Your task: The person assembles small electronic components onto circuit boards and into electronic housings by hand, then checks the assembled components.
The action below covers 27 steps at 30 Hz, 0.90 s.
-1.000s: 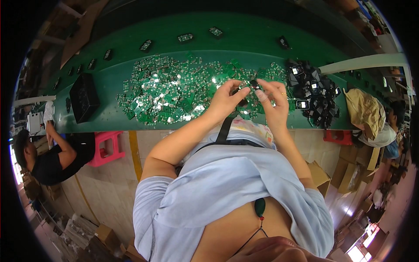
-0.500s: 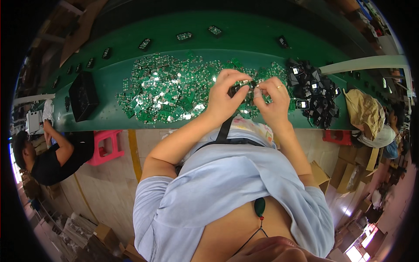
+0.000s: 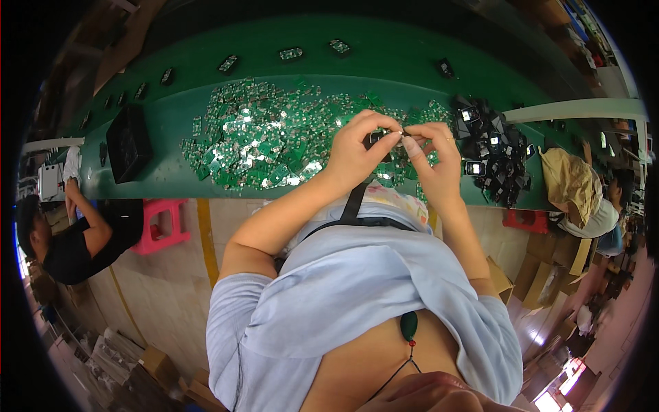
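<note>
Over the near part of the bench, my left hand (image 3: 351, 150) is closed around a small black plastic casing (image 3: 375, 137), mostly hidden by the fingers. My right hand (image 3: 438, 158) meets it fingertip to fingertip, thumb and forefinger pinched at the casing's right end. Whatever is in that pinch is too small to make out. Beneath and left of the hands spreads a heap of small green circuit boards (image 3: 254, 147). Right beside my right hand lies a pile of black plastic casings (image 3: 495, 154), some with a pale square.
A black open box (image 3: 129, 145) stands at the bench's left. Along the far green strip sit spaced black casings with boards (image 3: 291, 54). A tan cloth bundle (image 3: 571, 182) is at the right end. A co-worker (image 3: 75, 233) sits left, near a pink stool (image 3: 161, 226).
My right hand's fingers have drawn in and straightened toward the left fingertips, the thumb pointing more upward. My left hand stays nearly in place with the casing.
</note>
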{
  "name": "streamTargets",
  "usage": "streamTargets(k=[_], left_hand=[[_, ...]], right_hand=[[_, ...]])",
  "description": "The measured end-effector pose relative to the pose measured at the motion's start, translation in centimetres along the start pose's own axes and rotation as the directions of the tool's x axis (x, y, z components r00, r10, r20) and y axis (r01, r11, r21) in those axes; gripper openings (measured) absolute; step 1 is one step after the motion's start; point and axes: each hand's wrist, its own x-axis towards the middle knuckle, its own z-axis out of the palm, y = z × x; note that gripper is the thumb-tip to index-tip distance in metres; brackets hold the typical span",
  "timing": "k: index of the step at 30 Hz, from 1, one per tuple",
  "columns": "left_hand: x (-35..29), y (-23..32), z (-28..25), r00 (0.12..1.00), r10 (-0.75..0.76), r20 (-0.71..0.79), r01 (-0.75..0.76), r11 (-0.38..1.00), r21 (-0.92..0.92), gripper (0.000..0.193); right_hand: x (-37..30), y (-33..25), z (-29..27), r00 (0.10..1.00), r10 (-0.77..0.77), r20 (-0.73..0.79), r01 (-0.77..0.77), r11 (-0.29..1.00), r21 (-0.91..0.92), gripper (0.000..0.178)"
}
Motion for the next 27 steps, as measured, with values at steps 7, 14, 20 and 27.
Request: streamTargets(k=[7, 14, 20, 27], left_hand=[[-0.4, 0.9, 0.0, 0.932, -0.33, 0.153, 0.36, 0.896, -0.259, 0.011], [0.0, 1.3, -0.5, 0.93, -0.343, 0.131, 0.366, 0.898, -0.244, 0.018], [0.0, 1.5, -0.8, 0.961, -0.277, 0.007, 0.277, 0.961, -0.006, 0.022], [0.2, 2.0, -0.8, 0.973, -0.23, -0.008, 0.23, 0.972, 0.037, 0.017]], right_hand=[[-0.6, 1.0, 0.6, 0.999, 0.005, -0.031, -0.003, 0.998, 0.062, 0.011], [-0.1, 0.5, -0.5, 0.999, -0.045, -0.019, 0.047, 0.996, 0.072, 0.008], [1.0, -0.2, -1.4, 0.879, -0.437, 0.189, 0.473, 0.848, -0.24, 0.018], [1.6, -0.7, -1.6, 0.841, -0.465, 0.278, 0.535, 0.794, -0.288, 0.015]])
